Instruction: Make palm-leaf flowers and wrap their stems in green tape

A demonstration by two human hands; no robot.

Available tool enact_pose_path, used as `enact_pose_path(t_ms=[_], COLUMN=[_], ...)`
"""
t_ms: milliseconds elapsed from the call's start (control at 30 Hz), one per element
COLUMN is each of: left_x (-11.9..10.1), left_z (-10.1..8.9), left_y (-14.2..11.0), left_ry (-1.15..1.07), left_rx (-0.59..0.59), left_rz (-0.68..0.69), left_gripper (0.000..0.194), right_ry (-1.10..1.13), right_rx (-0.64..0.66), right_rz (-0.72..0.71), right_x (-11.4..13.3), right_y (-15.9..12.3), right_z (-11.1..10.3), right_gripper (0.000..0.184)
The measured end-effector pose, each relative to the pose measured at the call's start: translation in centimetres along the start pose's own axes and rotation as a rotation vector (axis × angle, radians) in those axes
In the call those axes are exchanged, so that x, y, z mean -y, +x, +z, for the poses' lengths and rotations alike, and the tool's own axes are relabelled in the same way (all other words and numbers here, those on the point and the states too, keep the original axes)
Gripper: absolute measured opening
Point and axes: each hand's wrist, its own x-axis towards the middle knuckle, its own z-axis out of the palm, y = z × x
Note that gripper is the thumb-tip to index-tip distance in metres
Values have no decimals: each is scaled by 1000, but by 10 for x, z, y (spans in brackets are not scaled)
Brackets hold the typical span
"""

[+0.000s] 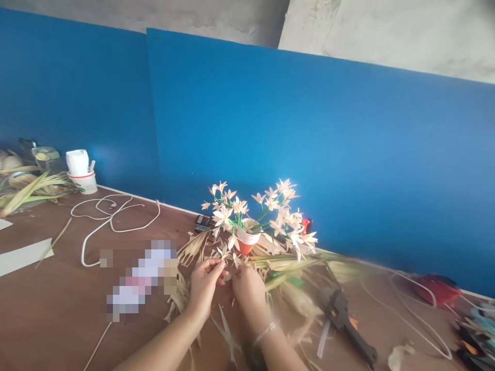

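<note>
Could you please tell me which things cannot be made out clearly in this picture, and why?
Head view: whatever the right hand may pinch; the hand itself hides it.
Head view: handles of the scissors; the bottom edge crops them.
Head view: details of the pale elongated object; pixelation covers it.
Head view: full shape of the red object; flowers partly hide it.

The far edge of the brown tabletop (69, 304) is being bordered by a blue panel (309, 144), above which a rough pale wall (394, 36) is being shown. At the left, a white item (78, 162) is being held by a red-rimmed paper cup (85, 184). Nearby, a loosely looped white cable (131, 222) is being supported by the tabletop, and a white strip (23, 258) is being cropped by the view's edge. At the right, a red item (441, 288) is being overlapped by a white cord (425, 325).
</note>
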Motion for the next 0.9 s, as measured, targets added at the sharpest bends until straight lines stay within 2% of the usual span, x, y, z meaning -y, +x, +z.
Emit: enact_pose_path(t_ms=[200, 300, 433, 567, 767, 833, 900], left_x=[2, 0, 0, 0, -3, -3, -3], left_z=[0, 1, 1, 3, 8, 8, 8], left_y=[0, -2, -5, -9, -15, -16, -15], left_ry=[-23, -29, -23, 0, 27, 34, 33], left_rx=[17, 31, 66, 139, 190, 176, 150], left_rz=[-7, -21, -35, -45, -68, -50, -30], left_gripper=[26, 27, 26, 24, 24, 23, 23], right_ry=[137, 373, 660, 720, 654, 675, 719], right_rx=[-31, -50, 13, 57, -34, 2, 61], right_rz=[-49, -98, -90, -88, -130, -174, -195], right_x=[-7, -15, -25, -25, -16, -18, -22], right_y=[-3, -1, 5, 6, 1, 1, 2], right_z=[-15, -29, -38, -39, -38, -38, -38], right_gripper=[12, 7, 7, 5, 8, 3, 12])
